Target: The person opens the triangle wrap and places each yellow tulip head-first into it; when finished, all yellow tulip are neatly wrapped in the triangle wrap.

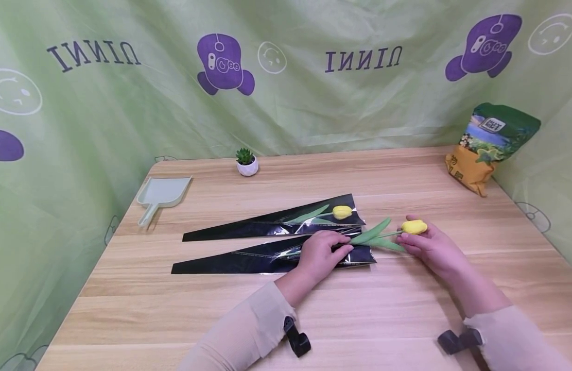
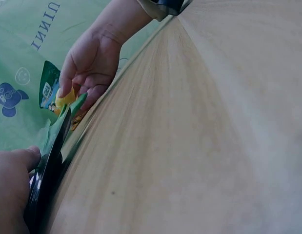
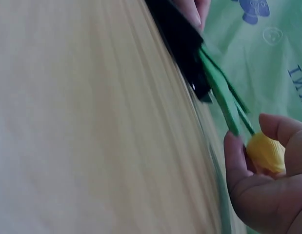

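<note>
A yellow tulip (image 1: 414,227) with green leaves lies partly inside the lower black flower sleeve (image 1: 248,262), its bloom and leaves sticking out of the wide right end. My right hand (image 1: 434,250) holds the bloom, and in the right wrist view its fingers curl round the yellow petals (image 3: 266,153). Near the sleeve's wide end, my left hand (image 1: 320,255) grips the sleeve, thumb and fingertips close to the leaves. Just behind lies a second black sleeve (image 1: 230,230) with another yellow tulip (image 1: 342,212) inside it. The left fingers' undersides are hidden.
A pale dustpan (image 1: 162,193) lies at the table's left edge. Toward the back stands a small succulent in a white pot (image 1: 247,166). A green and orange bag (image 1: 491,147) stands at the back right, against the green printed curtain (image 1: 299,113).
</note>
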{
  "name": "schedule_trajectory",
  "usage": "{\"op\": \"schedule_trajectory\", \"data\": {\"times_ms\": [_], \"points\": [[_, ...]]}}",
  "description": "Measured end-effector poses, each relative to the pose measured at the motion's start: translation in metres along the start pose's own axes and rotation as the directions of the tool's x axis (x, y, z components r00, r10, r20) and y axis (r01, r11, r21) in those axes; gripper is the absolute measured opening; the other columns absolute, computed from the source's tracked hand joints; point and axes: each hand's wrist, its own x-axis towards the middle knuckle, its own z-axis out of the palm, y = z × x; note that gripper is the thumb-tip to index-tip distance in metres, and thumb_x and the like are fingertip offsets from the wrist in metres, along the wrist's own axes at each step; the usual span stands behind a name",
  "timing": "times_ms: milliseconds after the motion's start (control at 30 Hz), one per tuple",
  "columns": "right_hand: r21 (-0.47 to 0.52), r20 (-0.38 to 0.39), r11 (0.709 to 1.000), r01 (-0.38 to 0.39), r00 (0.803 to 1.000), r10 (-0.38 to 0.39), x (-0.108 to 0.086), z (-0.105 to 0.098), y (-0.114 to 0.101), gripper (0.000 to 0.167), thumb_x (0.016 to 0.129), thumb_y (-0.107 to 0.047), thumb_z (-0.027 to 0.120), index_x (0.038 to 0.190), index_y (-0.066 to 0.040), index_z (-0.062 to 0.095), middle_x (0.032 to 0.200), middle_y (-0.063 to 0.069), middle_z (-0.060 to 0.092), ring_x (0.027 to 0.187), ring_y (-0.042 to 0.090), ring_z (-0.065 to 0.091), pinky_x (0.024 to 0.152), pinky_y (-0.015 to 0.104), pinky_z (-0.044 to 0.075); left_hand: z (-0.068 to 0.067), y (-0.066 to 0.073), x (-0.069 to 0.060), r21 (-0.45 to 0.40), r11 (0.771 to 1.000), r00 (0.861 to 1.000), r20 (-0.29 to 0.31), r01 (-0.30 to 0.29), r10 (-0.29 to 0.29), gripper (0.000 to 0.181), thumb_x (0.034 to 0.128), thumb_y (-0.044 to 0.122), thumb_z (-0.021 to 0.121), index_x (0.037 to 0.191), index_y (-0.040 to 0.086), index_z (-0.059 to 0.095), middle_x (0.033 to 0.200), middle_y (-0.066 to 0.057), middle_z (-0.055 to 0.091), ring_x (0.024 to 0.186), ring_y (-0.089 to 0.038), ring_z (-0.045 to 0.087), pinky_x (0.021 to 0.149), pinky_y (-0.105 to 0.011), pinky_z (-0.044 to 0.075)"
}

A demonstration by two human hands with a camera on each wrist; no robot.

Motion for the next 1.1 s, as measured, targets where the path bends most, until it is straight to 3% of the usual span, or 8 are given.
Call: {"op": "schedule_trajectory", "data": {"times_ms": [100, 200, 367, 467, 533, 667, 833, 1100], "points": [[-0.067, 0.055, 0.998, 0.001, 0.999, 0.002, 0.001, -0.013, -0.005, 0.05, 0.093, 0.009, 0.056, 0.131, -0.016, 0.035, 0.109, -0.003, 0.069, 0.098, 0.011, 0.072, 0.088, 0.02, 0.056, 0.0, 0.0, 0.0, -0.002, 1.0, 1.0, 0.005, 0.002, -0.002, 0.022, 0.091, 0.031, 0.069, 0.107, 0.018, 0.077, 0.107, 0.003, 0.075, 0.106, -0.013, 0.067, 0.096, -0.025, 0.051], [-0.178, 0.112, 0.984, -0.006, 0.993, 0.026, 0.002, -0.025, -0.01, 0.047, 0.094, 0.005, 0.057, 0.128, -0.024, 0.042, 0.107, -0.004, 0.073, 0.099, 0.009, 0.071, 0.087, 0.019, 0.056, -0.001, 0.001, 0.0, -0.005, 1.0, 1.0, 0.006, 0.002, -0.002, 0.022, 0.091, 0.031, 0.069, 0.107, 0.018, 0.077, 0.107, 0.003, 0.075, 0.106, -0.014, 0.067, 0.096, -0.025, 0.051], [-0.301, 0.12, 0.952, -0.049, 0.989, 0.089, 0.002, -0.039, -0.02, 0.04, 0.095, 0.001, 0.058, 0.123, -0.027, 0.051, 0.106, -0.008, 0.074, 0.099, 0.005, 0.07, 0.085, 0.019, 0.057, -0.001, 0.001, 0.0, 0.001, 1.0, 1.0, 0.004, -0.004, 0.004, 0.022, 0.0914, 0.031, 0.068, 0.107, 0.019, 0.077, 0.107, 0.003, 0.075, 0.106, -0.013, 0.067, 0.096, -0.025, 0.051], [-0.393, 0.104, 0.918, -0.058, 0.989, 0.107, 0.003, -0.044, -0.024, 0.037, 0.096, -0.002, 0.058, 0.127, -0.02, 0.05, 0.105, -0.013, 0.073, 0.099, 0.003, 0.07, 0.084, 0.019, 0.057, -0.001, 0.001, 0.0, 0.012, 1.0, 1.0, 0.002, -0.014, 0.014, 0.022, 0.0916, 0.032, 0.068, 0.107, 0.019, 0.077, 0.107, 0.004, 0.075, 0.107, -0.013, 0.067, 0.096, -0.024, 0.051], [-0.45, 0.094, 0.891, -0.062, 0.989, 0.116, 0.004, -0.044, -0.026, 0.039, 0.096, -0.004, 0.058, 0.133, -0.008, 0.046, 0.104, -0.015, 0.073, 0.099, 0.002, 0.069, 0.084, 0.02, 0.057, -0.001, 0.0, 0.0, 0.017, 1.0, 1.0, 0.0, -0.019, 0.019, 0.022, 0.0915, 0.032, 0.068, 0.107, 0.019, 0.077, 0.107, 0.004, 0.075, 0.107, -0.013, 0.067, 0.097, -0.024, 0.051], [-0.527, 0.092, 0.847, -0.072, 0.986, 0.141, 0.007, -0.039, -0.027, 0.058, 0.096, -0.008, 0.06, 0.139, 0.017, 0.029, 0.103, -0.017, 0.071, 0.098, 0.002, 0.069, 0.084, 0.023, 0.058, -0.001, 0.0, 0.001, 0.02, 0.999, 0.999, -0.005, -0.031, 0.032, 0.022, 0.091, 0.031, 0.069, 0.107, 0.018, 0.077, 0.106, 0.004, 0.076, 0.107, -0.013, 0.067, 0.097, -0.024, 0.051], [-0.591, 0.076, 0.802, -0.085, 0.984, 0.161, 0.011, -0.029, -0.023, 0.06, 0.094, -0.013, 0.064, 0.137, 0.017, 0.035, 0.103, -0.015, 0.069, 0.095, 0.003, 0.068, 0.082, 0.025, 0.059, 0.0, 0.0, 0.001, 0.04, 0.998, 0.998, -0.02, -0.052, 0.052, 0.022, 0.0905, 0.031, 0.069, 0.107, 0.019, 0.077, 0.105, 0.004, 0.076, 0.105, -0.012, 0.067, 0.094, -0.023, 0.052], [-0.632, 0.069, 0.771, -0.083, 0.984, 0.163, 0.022, -0.01, -0.013, 0.057, 0.092, -0.016, 0.068, 0.134, 0.013, 0.044, 0.103, 0.002, 0.064, 0.086, 0.009, 0.066, 0.076, 0.027, 0.06, 0.001, -0.002, 0.001, 0.039, 0.998, 0.998, -0.027, -0.051, 0.052, 0.022, 0.09, 0.033, 0.07, 0.106, 0.02, 0.077, 0.105, 0.006, 0.076, 0.105, -0.011, 0.068, 0.093, -0.023, 0.052]]}}
